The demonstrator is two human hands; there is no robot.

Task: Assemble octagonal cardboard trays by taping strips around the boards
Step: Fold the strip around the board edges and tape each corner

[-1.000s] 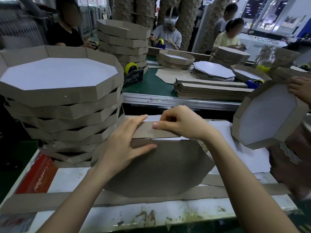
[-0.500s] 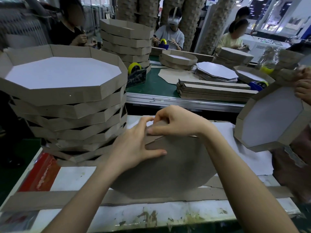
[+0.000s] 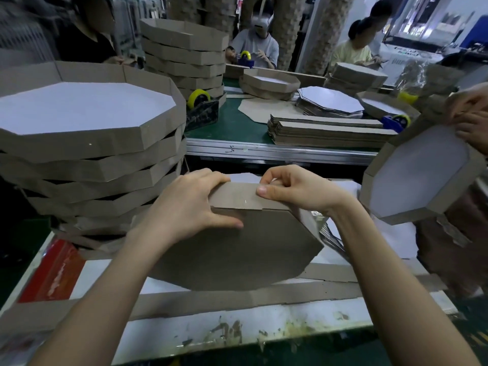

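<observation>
A brown octagonal board [image 3: 237, 252] lies tilted on the white table, its far edge raised. A cardboard strip [image 3: 237, 197] stands folded along that far edge. My left hand [image 3: 190, 207] grips the strip's left part, fingers curled over its top and thumb pressed on the board. My right hand [image 3: 293, 190] pinches the strip's right part between thumb and curled fingers. A long loose strip [image 3: 264, 295] lies flat across the table in front of the board.
A tall stack of finished trays [image 3: 87, 159] stands at my left. Another person's hands [image 3: 470, 114] hold a tray [image 3: 422, 178] at right. The green bench beyond carries strip piles [image 3: 324, 130], boards [image 3: 330, 101], tape dispensers [image 3: 202, 107] and several workers.
The strip now stands folded up along the board's far edge. Both hands moved up onto it, the left hand's fingers curling over its top. The neighbour's tray shifted right.
</observation>
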